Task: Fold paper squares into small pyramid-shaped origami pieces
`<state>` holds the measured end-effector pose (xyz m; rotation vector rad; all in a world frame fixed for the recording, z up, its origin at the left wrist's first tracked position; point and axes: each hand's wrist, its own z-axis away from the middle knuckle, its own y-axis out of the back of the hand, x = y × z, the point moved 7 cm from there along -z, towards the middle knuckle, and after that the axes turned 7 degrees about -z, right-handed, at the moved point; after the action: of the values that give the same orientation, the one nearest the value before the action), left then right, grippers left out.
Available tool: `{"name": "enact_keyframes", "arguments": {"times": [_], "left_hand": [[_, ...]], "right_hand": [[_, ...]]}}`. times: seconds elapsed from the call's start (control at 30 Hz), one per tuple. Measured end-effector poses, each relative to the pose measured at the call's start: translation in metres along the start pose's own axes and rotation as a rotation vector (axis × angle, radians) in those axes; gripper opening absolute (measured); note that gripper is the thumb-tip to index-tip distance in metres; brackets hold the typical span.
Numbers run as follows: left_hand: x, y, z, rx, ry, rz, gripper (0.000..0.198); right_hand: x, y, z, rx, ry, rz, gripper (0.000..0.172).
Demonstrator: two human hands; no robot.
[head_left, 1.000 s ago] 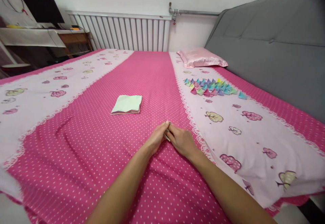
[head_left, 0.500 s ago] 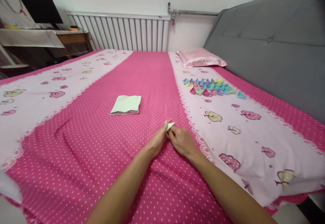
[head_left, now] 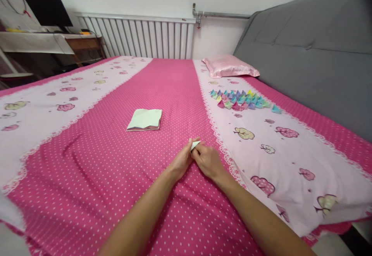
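Observation:
Between my hands is a small piece of folded paper (head_left: pixel 195 145), pale green-white, mostly hidden by my fingers. My left hand (head_left: pixel 183 158) pinches it from the left, thumb on top. Curled fingers of my right hand (head_left: pixel 208 160) grip its right side, close against the left hand. Ahead and to the left, a stack of square paper sheets (head_left: pixel 144 119) with a pale green top sheet lies on the bed. To the right, several small folded paper boats (head_left: pixel 240 99) in many colours stand in rows.
The bed has a pink dotted sheet (head_left: pixel 171 81) with pale printed bands. A pink pillow (head_left: pixel 229 66) lies by the grey headboard (head_left: pixel 308 54). Beyond the bed are a white radiator (head_left: pixel 139 37) and a desk with a black monitor (head_left: pixel 46 10).
Both hands stay almost in place around the folded paper; the fingers shift only slightly. The stack and the boats have not moved.

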<state>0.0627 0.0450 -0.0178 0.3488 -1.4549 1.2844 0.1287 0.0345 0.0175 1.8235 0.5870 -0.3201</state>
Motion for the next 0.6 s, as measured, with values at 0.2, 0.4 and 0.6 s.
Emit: {"name": "enact_keyframes", "arguments": {"times": [0.2,0.4,0.6], "left_hand": [[0.0024,-0.0009,-0.0007,0.017,0.000,0.060,0.046],[-0.0014,-0.0007,0.0006,0.034,0.033,0.087,0.044],[-0.0035,0.0029,0.0005,0.055,0.009,0.098,0.032]], "right_hand": [[0.0008,-0.0012,-0.0007,-0.013,-0.006,0.079,0.032],[-0.0004,0.0009,-0.0005,0.001,-0.004,0.077,0.034],[-0.0025,-0.0007,-0.0009,-0.016,-0.006,0.137,0.031]]}}
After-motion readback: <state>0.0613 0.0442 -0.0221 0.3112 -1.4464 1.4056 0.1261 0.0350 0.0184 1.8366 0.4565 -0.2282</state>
